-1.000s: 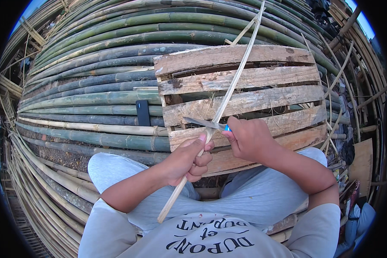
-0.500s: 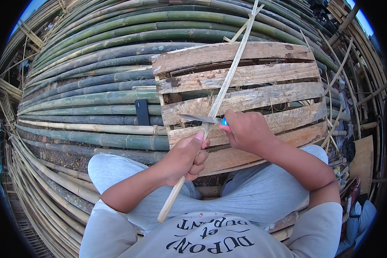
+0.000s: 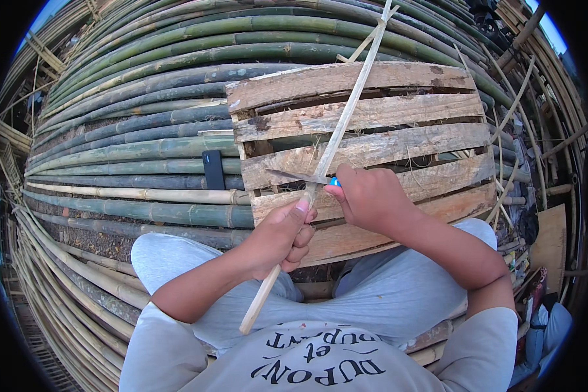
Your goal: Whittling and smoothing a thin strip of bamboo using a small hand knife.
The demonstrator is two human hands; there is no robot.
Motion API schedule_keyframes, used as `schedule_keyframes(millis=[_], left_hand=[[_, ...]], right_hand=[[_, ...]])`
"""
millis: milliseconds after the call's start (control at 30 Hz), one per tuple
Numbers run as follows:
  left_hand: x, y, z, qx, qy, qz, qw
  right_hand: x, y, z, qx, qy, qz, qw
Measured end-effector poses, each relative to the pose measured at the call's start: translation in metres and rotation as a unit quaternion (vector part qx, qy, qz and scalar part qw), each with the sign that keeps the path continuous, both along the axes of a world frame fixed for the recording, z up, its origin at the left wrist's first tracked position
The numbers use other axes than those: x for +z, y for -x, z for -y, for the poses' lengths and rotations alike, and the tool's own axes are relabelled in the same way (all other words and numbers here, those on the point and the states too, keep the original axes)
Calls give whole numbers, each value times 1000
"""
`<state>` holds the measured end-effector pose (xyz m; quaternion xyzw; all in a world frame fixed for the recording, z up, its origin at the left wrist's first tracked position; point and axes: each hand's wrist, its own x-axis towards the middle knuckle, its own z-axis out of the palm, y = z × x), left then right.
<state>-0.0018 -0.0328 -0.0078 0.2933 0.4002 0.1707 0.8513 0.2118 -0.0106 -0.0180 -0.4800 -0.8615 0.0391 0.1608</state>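
Note:
A long split-bamboo strip [image 3: 343, 121] runs slantwise from near my lap, across the wooden slatted crate, to the far bamboo poles. My left hand [image 3: 285, 236] is wrapped round its lower part, thumb on top, and the strip's near end sticks out below the fist. My right hand [image 3: 374, 197] grips a knife [image 3: 300, 176] by its blue handle. The blade points left and lies across the strip, just beyond my left thumb. Most of the handle is hidden in my fingers. Under both hands sits the slatted crate [image 3: 372, 149], with thin bamboo shavings on its slats.
Green bamboo poles [image 3: 144, 149] lie side by side beyond and left of the crate. A dark phone [image 3: 213, 170] rests on them, near the crate's left side. Thin bamboo sticks [image 3: 517, 98] lean at the right, by a plywood piece [image 3: 550, 245]. My crossed legs frame the crate's near edge.
The knife and right hand have shifted very slightly left, the blade still across the strip. My left hand keeps its hold. The whole view has moved a little.

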Motion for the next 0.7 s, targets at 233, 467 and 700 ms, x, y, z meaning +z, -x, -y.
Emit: schedule_keyframes(millis=[233,467,700], left_hand=[[-1,3,0,-15,27,35,999],[-1,1,0,-7,18,21,1000],[5,5,0,-1,64,53,997]], right_hand=[[2,3,7,56,10,-32,998],[-2,-6,-1,15,1,-20,1000],[-6,-15,-15,61,-18,-42,997]])
